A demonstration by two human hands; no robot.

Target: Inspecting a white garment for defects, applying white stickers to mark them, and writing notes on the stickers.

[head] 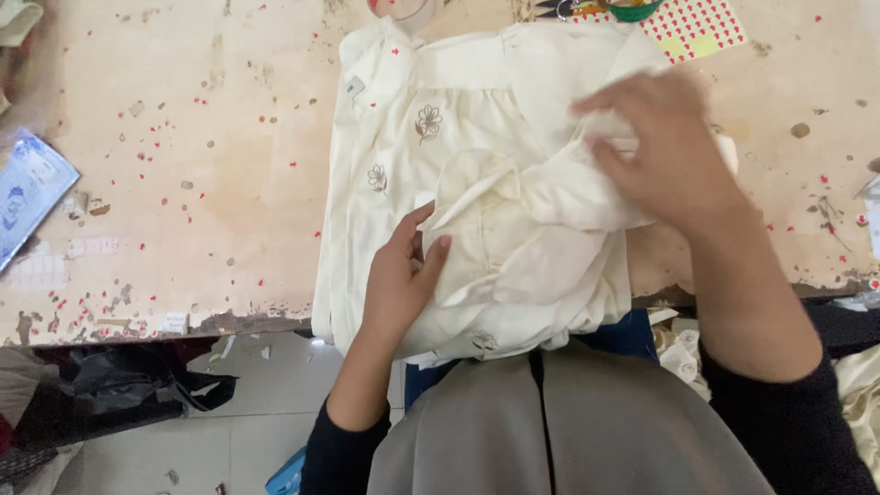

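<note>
A cream garment [458, 156] with small embroidered flowers lies spread on the worn table [202, 165], its lower edge hanging over the front. My left hand [401, 275] rests on the cloth near the front edge, fingers curled around a raised fold. My right hand [665, 156], blurred, grips a bunched-up part of the same garment at its right side, pulling the cloth up off the table.
A sheet of red heart stickers [701, 27] and a pair of scissors [564, 9] lie at the table's far edge. A blue booklet [27, 192] sits at the left edge. Small red dots are scattered over the tabletop. Dark bags [110, 385] lie on the floor below.
</note>
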